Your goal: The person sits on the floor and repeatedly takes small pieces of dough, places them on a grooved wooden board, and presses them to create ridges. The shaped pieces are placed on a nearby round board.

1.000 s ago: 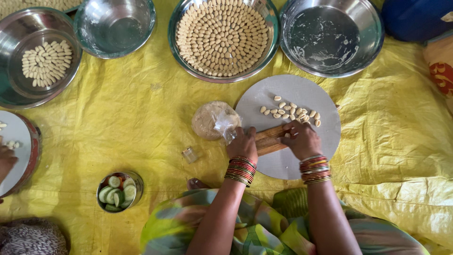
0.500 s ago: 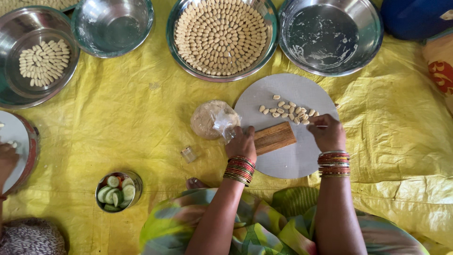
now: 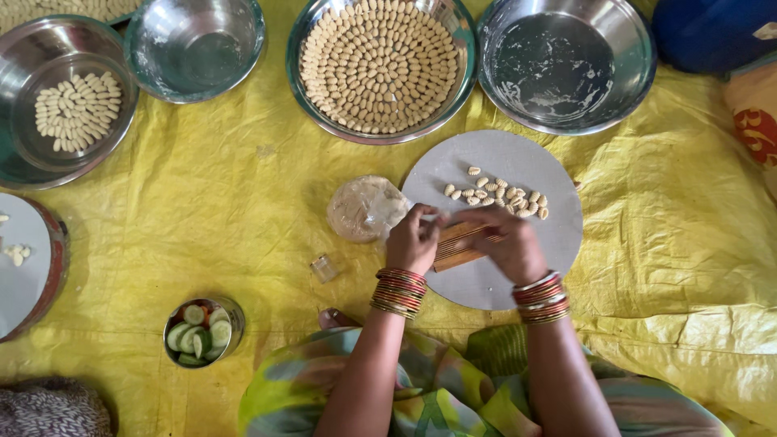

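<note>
Wooden ridged board (image 3: 457, 247) lies on my grey round slab (image 3: 494, 279); my left hand (image 3: 414, 241) pinches its near end. My right hand (image 3: 506, 243), off by the shaped pieces (image 3: 495, 193) a moment ago, has returned, fingers curled, pressing dough along the ridges.
</note>
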